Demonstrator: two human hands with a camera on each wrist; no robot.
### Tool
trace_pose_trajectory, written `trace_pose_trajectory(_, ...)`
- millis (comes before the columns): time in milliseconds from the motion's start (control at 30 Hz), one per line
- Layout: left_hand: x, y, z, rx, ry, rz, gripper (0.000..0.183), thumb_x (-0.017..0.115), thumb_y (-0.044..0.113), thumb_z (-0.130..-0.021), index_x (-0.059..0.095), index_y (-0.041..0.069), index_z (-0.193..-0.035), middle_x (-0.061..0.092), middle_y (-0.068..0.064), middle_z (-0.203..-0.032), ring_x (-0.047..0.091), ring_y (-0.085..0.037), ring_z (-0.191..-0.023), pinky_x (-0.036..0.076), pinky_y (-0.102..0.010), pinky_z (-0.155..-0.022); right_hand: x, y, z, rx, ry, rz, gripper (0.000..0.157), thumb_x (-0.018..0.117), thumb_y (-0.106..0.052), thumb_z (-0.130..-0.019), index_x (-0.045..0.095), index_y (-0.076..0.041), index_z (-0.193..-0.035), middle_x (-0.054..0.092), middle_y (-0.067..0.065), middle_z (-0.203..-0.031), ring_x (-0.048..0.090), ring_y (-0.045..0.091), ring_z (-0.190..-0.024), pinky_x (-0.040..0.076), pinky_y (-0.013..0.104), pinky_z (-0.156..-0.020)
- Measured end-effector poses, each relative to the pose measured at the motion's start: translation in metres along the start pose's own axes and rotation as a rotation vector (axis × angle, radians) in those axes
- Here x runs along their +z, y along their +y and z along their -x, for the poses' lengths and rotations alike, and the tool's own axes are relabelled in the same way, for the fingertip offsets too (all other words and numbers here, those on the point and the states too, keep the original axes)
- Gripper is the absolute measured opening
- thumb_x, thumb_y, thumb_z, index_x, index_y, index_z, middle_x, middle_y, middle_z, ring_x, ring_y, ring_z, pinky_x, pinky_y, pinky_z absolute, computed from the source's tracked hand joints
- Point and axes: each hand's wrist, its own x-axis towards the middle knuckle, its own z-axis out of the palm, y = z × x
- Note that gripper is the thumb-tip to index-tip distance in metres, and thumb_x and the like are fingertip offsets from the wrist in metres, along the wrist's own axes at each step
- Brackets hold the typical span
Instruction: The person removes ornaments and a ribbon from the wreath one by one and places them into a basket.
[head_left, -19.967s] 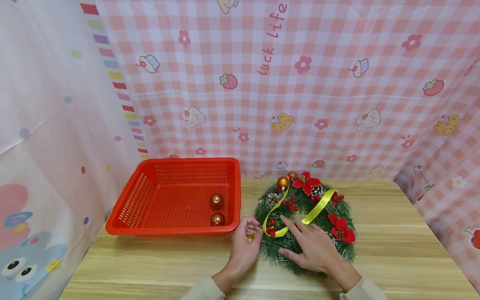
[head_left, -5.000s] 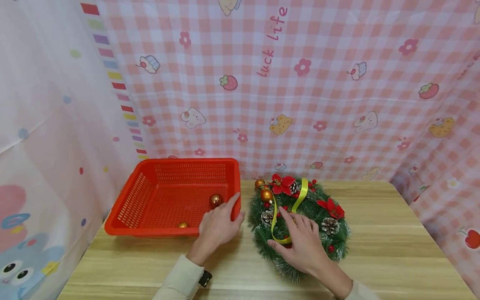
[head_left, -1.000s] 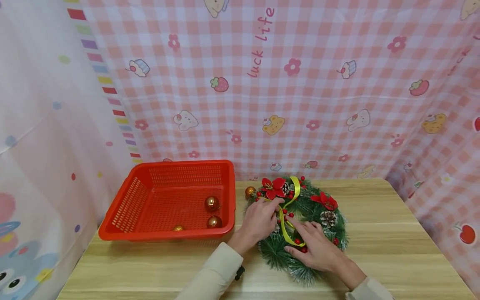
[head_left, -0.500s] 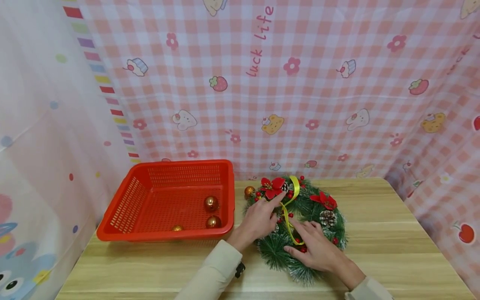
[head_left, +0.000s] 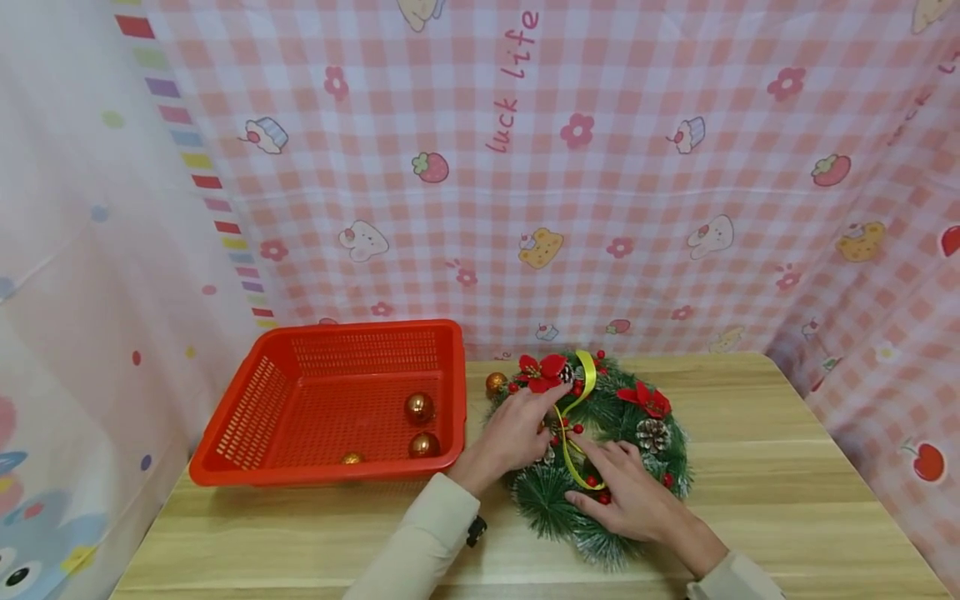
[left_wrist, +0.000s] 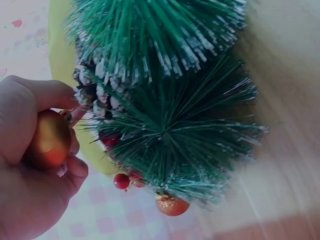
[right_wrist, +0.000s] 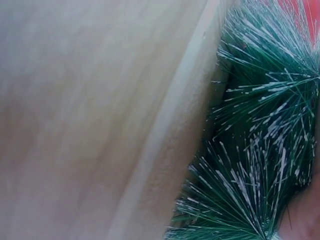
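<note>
A green Christmas wreath (head_left: pixel 551 504) lies on the table, trimmed with red poinsettias (head_left: pixel 542 372), pine cones (head_left: pixel 653 435), red berries and a yellow ribbon (head_left: pixel 587 375). Over its left side, my left hand (head_left: pixel 513 429) points its index finger at the upper pine cone in the head view. The left wrist view shows that hand gripping a shiny gold bauble (left_wrist: pixel 50 137), cap towards the wreath; in the head view the hand hides it. My right hand (head_left: pixel 633 496) rests on the wreath's lower part, index finger extended beside the ribbon. A smaller glittery bauble (head_left: pixel 496 384) sits at the wreath's upper left edge.
To the left stands a red plastic basket (head_left: pixel 322 476). Inside are two shiny baubles (head_left: pixel 418 407) and a glittery one (head_left: pixel 352 458) by the front wall. The wooden table (head_left: pixel 780 500) ends at a checked cloth (head_left: pixel 622 192) behind.
Since five seconds ago, my left hand has moved from the basket to the wreath and gripped the bauble there. Over the last second it shifts only slightly; my right hand stays on the wreath.
</note>
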Motion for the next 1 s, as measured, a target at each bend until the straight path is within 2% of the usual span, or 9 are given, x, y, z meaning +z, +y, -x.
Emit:
trace_pose_trajectory(100, -0.002, -0.001, -0.001, 0.049, 0.007, -0.042, 0.063, 0.066, 0.002, -0.088, 0.049, 0.017, -0.146, 0.070, 0.004, -0.093, 0.060, -0.013, -0.085, 0.051, -0.025, -0.076, 0.000, 0.000, 0.000, -0.002, 0.000, 0.003, 0.077, 0.062, -0.056, -0.091, 0.038, -0.017, -0.153, 0.061, 0.008, -0.132, 0.055, 0.027, -0.119, 0.030, 0.058, -0.104)
trace_pose_trajectory(233, -0.003, -0.001, -0.001, 0.098, 0.058, -0.142, 0.054, 0.065, 0.002, -0.089, 0.056, 0.017, -0.140, 0.071, 0.006, -0.085, 0.061, -0.013, -0.078, 0.049, -0.023, -0.068, -0.001, 0.000, -0.001, -0.006, -0.001, 0.002, 0.076, 0.062, -0.056, -0.091, 0.039, -0.017, -0.153, 0.061, 0.007, -0.131, 0.056, 0.026, -0.117, 0.029, 0.058, -0.104)
trace_pose_trajectory(400, -0.001, -0.001, -0.001, 0.135, 0.134, -0.257, 0.045, 0.067, 0.008, -0.090, 0.061, 0.019, -0.133, 0.069, 0.008, -0.079, 0.054, -0.013, -0.072, 0.042, -0.023, -0.064, 0.000, 0.000, 0.000, -0.009, 0.004, 0.014, 0.076, 0.062, -0.056, -0.091, 0.039, -0.017, -0.152, 0.060, 0.007, -0.132, 0.056, 0.025, -0.116, 0.031, 0.058, -0.104)
trace_pose_trajectory(500, 0.001, -0.001, -0.001, 0.142, 0.174, -0.283, 0.040, 0.067, 0.012, -0.092, 0.063, 0.020, -0.130, 0.068, 0.009, -0.074, 0.052, -0.013, -0.070, 0.041, -0.024, -0.064, 0.001, 0.001, -0.001, -0.011, 0.005, 0.020, 0.076, 0.061, -0.057, -0.092, 0.039, -0.017, -0.152, 0.060, 0.006, -0.132, 0.057, 0.024, -0.115, 0.031, 0.058, -0.104)
trace_pose_trajectory(633, 0.005, -0.001, -0.003, 0.121, 0.198, -0.231, 0.034, 0.067, 0.013, -0.092, 0.064, 0.020, -0.125, 0.066, 0.010, -0.074, 0.054, -0.011, -0.070, 0.043, -0.023, -0.064, 0.001, 0.001, -0.001, -0.017, 0.001, 0.019, 0.076, 0.061, -0.057, -0.092, 0.039, -0.017, -0.152, 0.061, 0.006, -0.130, 0.057, 0.023, -0.114, 0.031, 0.058, -0.104)
trace_pose_trajectory(867, 0.006, 0.000, -0.007, 0.037, 0.182, -0.001, 0.026, 0.064, 0.010, -0.094, 0.063, 0.019, -0.118, 0.069, 0.008, -0.085, 0.058, -0.007, -0.069, 0.046, -0.020, -0.064, 0.000, 0.000, -0.001, -0.025, 0.007, 0.022, 0.077, 0.062, -0.055, -0.092, 0.040, -0.012, -0.151, 0.061, 0.008, -0.131, 0.057, 0.025, -0.114, 0.032, 0.059, -0.104)
trace_pose_trajectory(1000, 0.008, 0.001, -0.008, -0.007, 0.168, 0.090, 0.025, 0.063, 0.008, -0.095, 0.062, 0.019, -0.117, 0.070, 0.007, -0.087, 0.057, -0.005, -0.067, 0.047, -0.020, -0.064, 0.000, 0.000, 0.000, -0.024, 0.009, 0.021, 0.077, 0.062, -0.055, -0.092, 0.040, -0.012, -0.151, 0.062, 0.008, -0.130, 0.057, 0.025, -0.114, 0.032, 0.059, -0.104)
